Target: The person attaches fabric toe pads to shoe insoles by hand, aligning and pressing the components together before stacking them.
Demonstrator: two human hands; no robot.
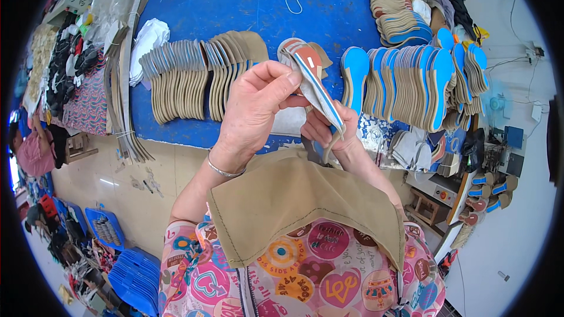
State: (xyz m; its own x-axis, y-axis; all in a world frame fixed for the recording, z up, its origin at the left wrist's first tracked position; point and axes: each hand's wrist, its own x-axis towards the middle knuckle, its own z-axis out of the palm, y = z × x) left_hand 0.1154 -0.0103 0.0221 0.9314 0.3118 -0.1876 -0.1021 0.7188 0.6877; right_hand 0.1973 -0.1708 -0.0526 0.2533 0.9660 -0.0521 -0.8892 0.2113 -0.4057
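Above the near edge of the blue table, both my hands hold a shoe insole (318,96) tilted between them. It has a reddish-brown patch near its upper end, a greyish-white face and a blue stripe along the side. My left hand (254,104) pinches its edge between thumb and fingers near the upper half. My right hand (342,128) is closed round its lower end, with some fingers hidden behind it. Just right of the insole stands a single blue-and-tan insole (355,69). A long row of similar insoles (405,91) continues beyond it.
Left of my hands stands a row of tan insoles (179,95), beside a white cloth (151,38) and long grey strips (120,94). A white rubber band (294,4) lies on the blue table (235,6). More insoles (392,12) sit far right. Another person (35,151) is at far left.
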